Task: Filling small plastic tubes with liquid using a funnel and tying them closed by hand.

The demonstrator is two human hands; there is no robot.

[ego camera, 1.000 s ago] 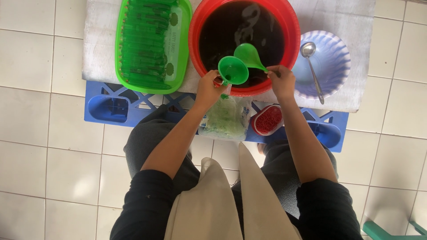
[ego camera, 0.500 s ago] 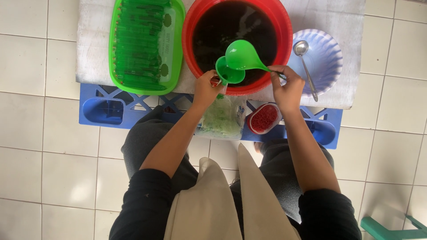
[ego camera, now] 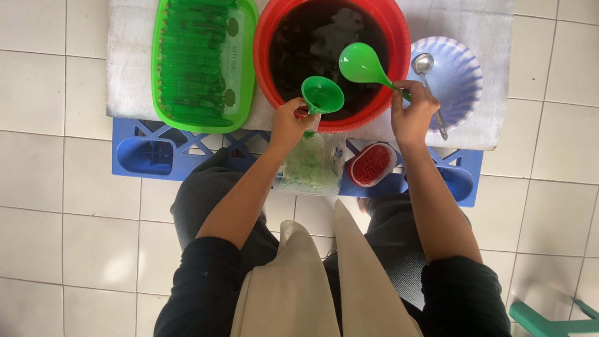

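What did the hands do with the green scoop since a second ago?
The right hand lifted the green ladle away from the green funnel and up over the red basin. It let go of nothing. The left hand kept holding the funnel at the basin's near rim. The green tray, the pale bowl and its spoon stayed put.

The red basin (ego camera: 399,75) fills the far middle, with the green tray (ego camera: 240,93) close on its left and the pale bowl (ego camera: 465,81) with its spoon (ego camera: 430,87) just right. Bare cloth (ego camera: 128,62) at far left seems passable.
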